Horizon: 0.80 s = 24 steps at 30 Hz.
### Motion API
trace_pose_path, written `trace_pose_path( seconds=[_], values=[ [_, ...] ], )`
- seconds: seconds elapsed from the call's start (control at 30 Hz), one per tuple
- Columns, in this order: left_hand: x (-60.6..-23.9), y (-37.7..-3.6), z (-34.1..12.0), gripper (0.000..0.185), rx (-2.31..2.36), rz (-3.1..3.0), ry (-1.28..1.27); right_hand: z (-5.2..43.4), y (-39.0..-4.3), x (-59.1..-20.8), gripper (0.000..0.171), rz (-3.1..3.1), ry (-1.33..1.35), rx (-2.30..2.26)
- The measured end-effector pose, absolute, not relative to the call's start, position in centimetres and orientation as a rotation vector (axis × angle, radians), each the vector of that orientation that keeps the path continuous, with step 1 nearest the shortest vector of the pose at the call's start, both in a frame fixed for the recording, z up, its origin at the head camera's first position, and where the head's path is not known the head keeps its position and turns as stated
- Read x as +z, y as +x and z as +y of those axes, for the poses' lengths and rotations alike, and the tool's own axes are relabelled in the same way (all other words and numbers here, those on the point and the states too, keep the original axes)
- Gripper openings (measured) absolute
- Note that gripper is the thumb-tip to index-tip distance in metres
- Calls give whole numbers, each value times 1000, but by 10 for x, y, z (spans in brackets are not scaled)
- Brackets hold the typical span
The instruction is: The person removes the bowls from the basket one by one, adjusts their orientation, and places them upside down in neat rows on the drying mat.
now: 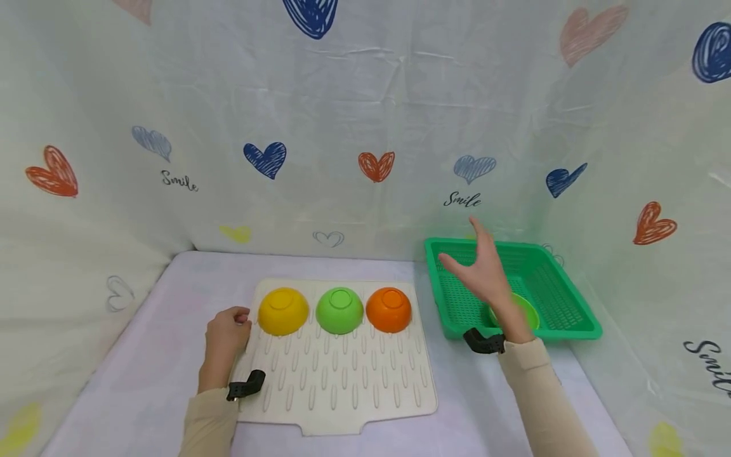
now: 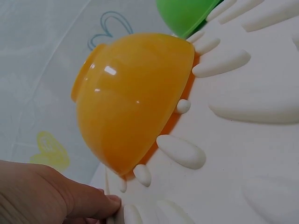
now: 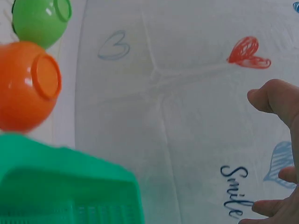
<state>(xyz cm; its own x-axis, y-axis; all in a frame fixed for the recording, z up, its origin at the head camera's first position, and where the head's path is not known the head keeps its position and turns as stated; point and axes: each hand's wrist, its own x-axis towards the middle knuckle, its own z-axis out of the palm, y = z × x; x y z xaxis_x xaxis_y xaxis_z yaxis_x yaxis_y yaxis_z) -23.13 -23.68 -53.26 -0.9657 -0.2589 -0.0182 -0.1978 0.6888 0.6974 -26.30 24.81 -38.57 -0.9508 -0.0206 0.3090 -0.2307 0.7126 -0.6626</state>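
Observation:
Three bowls stand upside down in a row on a cream ribbed drying mat (image 1: 342, 381): yellow (image 1: 282, 311), green (image 1: 339, 310) and orange (image 1: 389, 309). My left hand (image 1: 226, 333) rests at the mat's left edge beside the yellow bowl (image 2: 133, 100), fingers curled with the tips touching the mat (image 2: 243, 154). My right hand (image 1: 482, 266) hovers open above a green plastic basket (image 1: 565, 298), fingers spread and holding nothing. A light green bowl (image 1: 522, 311) lies in the basket, partly hidden by that wrist. The right wrist view shows the orange bowl (image 3: 28, 86), green bowl (image 3: 39, 21) and basket rim (image 3: 65, 186).
White cloth printed with hearts and "Smile" forms the walls at the back and both sides and covers the table (image 1: 171, 298). The basket sits in the back right corner against the wall. Bare tabletop lies left of the mat and in front of the basket.

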Motion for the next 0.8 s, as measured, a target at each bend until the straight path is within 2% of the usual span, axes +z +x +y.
trace_pose_path(
  seconds=[0.27, 0.47, 0.8],
  values=[
    [-533, -233, -238, 33, -1145, -2827, 359, 304, -276, -383, 106, -2816, 125, 1006],
    [-532, -234, -239, 33, -1149, -2824, 378, 338, -287, -396, 109, -2946, 59, 945],
    [-532, -231, -237, 31, -1142, -2793, 374, 382, -284, -421, 114, -3182, -14, 858]
  ],
)
